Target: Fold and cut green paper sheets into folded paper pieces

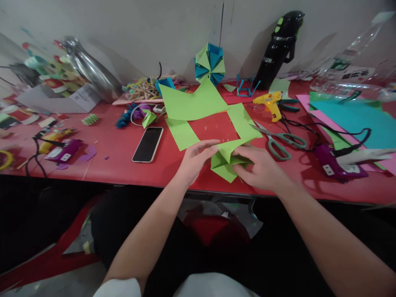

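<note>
Near the front edge of the red table [173,169], a folded piece of light green paper [227,171] is between my two hands. My left hand [198,159] pinches its upper left part between thumb and fingers. At its right side, my right hand [258,167] grips it, with some fingertips hidden behind the folds. Flat green sheets [192,105] lie just beyond, one of them reaching down the right side. Grey-handled scissors [280,140] rest open to the right of my right hand. A phone [147,144] lies left of my left hand.
A yellow glue gun [269,103] and a purple power strip [340,163] with black cords are at the right. Coloured sheets [355,119] and plastic bottles lie beyond. A black flask [275,53] and a blue-green paper ball [210,64] stand by the wall.
</note>
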The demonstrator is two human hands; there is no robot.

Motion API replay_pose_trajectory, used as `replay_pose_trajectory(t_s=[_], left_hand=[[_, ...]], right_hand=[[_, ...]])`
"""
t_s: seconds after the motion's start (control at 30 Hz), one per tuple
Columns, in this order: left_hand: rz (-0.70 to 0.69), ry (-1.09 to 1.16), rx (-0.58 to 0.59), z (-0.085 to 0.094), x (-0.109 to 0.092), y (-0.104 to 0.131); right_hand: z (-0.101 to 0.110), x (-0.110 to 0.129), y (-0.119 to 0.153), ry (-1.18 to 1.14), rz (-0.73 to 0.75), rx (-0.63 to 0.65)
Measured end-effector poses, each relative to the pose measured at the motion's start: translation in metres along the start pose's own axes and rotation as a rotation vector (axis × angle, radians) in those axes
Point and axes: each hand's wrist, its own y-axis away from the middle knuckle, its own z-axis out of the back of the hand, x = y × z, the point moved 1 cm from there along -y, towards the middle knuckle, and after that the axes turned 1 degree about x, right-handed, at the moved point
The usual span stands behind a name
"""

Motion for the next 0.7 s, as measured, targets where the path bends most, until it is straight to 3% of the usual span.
replay_pose_trajectory(t_s=[0.2,0.47,0.6,0.7], left_hand=[[0.050,0.095,0.045,0.0016,0.0044,-0.0013],[0.050,0.234,-0.119,0.0010,0.0044,-0.0042],[0.010,0.259,-0.168,0.0032,0.0019,-0.0050],[-0.035,0.263,-0.177,0.0061,0.0013,-0.0053]], right_hand=[[0.0002,0.0039,0.0001,-0.028,0.039,-0.030],[0.0002,-0.0017,-0.0021,0.125,0.181,-0.098],[0.0041,-0.0033,-0.0012,0.110,0.135,-0.184],[0.0032,-0.0044,-0.0020,-0.025,0.010,-0.223]])
